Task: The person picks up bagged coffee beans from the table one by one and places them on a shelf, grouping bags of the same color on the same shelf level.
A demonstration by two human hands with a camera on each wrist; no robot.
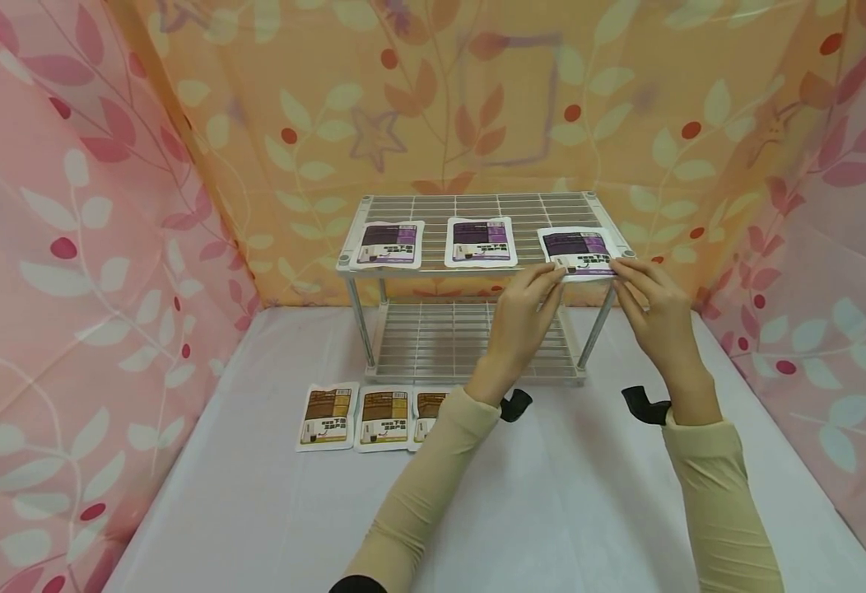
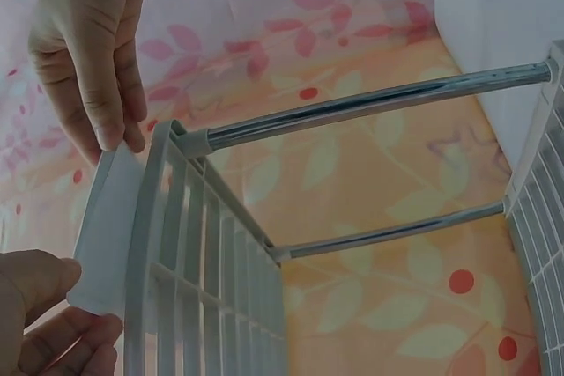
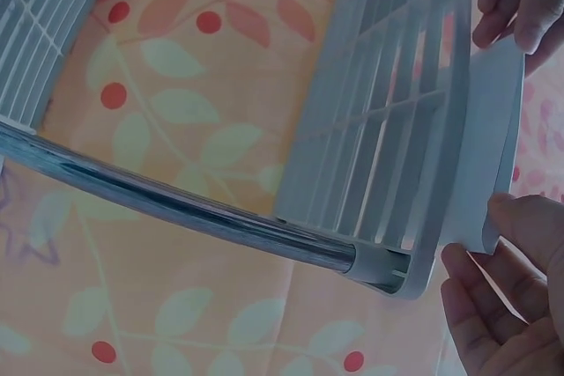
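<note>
At the right end of the white two-tier rack's top shelf (image 1: 477, 206) lies a purple-and-white flat pouch (image 1: 577, 247), its front edge jutting past the shelf. My left hand (image 1: 523, 317) pinches its near left corner between thumb and fingers. The near right corner is pinched by my right hand (image 1: 655, 313). From below, both wrist views show the pouch's pale underside (image 2: 110, 226) (image 3: 485, 147) at the shelf edge, with a hand at each end. Two more purple pouches, one left (image 1: 388, 245) and one in the middle (image 1: 481, 243), lie flat on the same shelf.
Several brown-and-yellow pouches (image 1: 384, 417) lie in a row on the white table (image 1: 255, 511), left of the rack, the rightmost partly behind my left sleeve. The lower shelf (image 1: 433, 338) sits between metal posts (image 1: 359, 321). Patterned cloth (image 1: 433, 99) surrounds the table.
</note>
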